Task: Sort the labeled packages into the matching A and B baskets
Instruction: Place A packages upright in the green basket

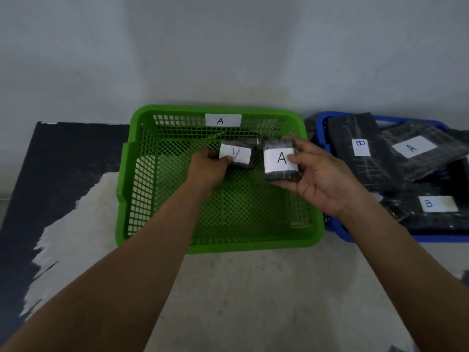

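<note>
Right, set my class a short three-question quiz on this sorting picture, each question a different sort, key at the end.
1. True or false: the left hand holds nothing over the green plastic mesh basket.
2. Multiple choice: the right hand holds a) a small black wrapped package labelled A, b) a roll of tape, c) nothing.
3. Short answer: which letters show on the black packages piled in the blue plastic basket?
Key: 1 false, it grips a small black package with an upside-down A label; 2 a; 3 A and B.
</note>
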